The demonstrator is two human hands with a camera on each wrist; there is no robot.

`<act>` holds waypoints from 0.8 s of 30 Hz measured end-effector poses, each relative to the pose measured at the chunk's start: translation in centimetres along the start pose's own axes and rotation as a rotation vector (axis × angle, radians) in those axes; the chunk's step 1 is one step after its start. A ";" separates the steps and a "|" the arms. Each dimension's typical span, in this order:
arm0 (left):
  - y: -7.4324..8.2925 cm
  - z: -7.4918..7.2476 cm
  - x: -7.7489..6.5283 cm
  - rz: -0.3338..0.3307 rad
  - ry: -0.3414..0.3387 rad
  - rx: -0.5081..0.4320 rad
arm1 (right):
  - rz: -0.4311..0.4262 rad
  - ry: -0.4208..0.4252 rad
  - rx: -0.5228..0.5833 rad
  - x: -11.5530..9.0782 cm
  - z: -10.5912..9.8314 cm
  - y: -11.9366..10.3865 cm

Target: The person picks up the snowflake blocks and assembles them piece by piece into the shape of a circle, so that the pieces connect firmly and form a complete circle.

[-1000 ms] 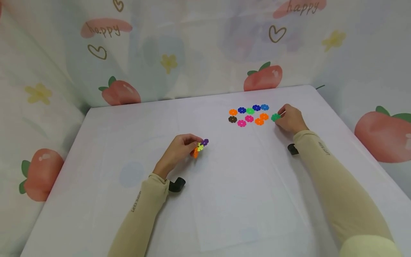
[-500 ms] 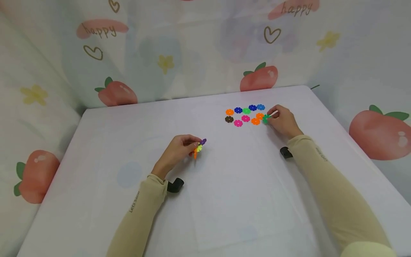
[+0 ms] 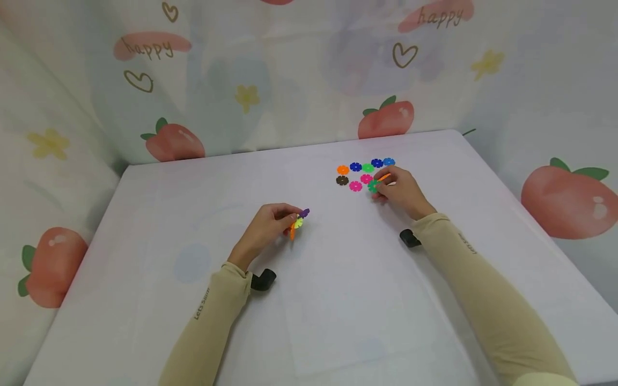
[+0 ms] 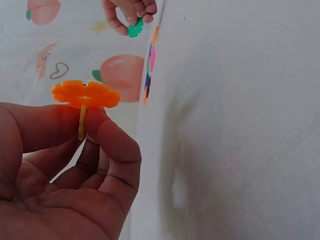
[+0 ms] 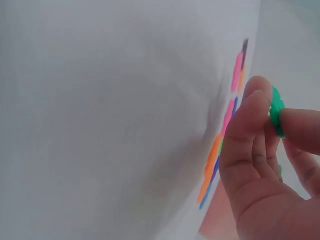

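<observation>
My left hand (image 3: 266,228) pinches a small joined group of flower-shaped plastic building discs over the middle of the table. Purple (image 3: 304,213), yellow (image 3: 298,222) and orange discs (image 4: 85,94) make up this group; the yellow one stands edge-on under the orange in the left wrist view. In my right hand (image 3: 405,191), a green disc (image 3: 373,186) is pinched between thumb and fingers. That hand is at the right end of the loose discs' front row, overlapping the orange ones there. The green disc (image 5: 276,112) shows nearly edge-on in the right wrist view.
Loose flower discs lie in two rows at the back right, among them brown (image 3: 342,180), pink (image 3: 355,186), light green (image 3: 368,168) and light blue (image 3: 389,162) ones. A white cloth covers the table (image 3: 309,321). Printed curtains (image 3: 289,69) rise behind and at both sides.
My right hand has moved left with the green disc, from beside the rows to over the front row's right end. The left hand keeps its place, its disc group turned slightly.
</observation>
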State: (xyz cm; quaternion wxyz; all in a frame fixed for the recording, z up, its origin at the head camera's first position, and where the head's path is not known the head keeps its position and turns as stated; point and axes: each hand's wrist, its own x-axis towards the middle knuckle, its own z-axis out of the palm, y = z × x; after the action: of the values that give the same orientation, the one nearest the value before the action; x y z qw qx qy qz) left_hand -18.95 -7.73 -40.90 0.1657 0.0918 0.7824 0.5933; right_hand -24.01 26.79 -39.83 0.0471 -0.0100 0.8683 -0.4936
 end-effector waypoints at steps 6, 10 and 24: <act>0.0 0.0 0.1 0.004 0.012 0.001 | -0.025 -0.034 0.038 -0.5 1.7 -0.9; 0.0 0.0 0.1 0.001 0.012 -0.005 | -0.020 -0.043 0.030 -0.9 2.7 -1.3; -0.2 0.1 0.3 0.006 0.023 -0.007 | -0.082 -0.136 0.094 -1.7 5.8 -2.4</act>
State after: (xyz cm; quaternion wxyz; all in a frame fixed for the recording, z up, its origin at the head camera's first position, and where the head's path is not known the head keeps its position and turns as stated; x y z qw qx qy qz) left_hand -19.16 -7.64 -41.11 0.1552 0.0866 0.7819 0.5975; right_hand -21.83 20.74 -40.61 0.0860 -0.0770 0.8377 -0.5337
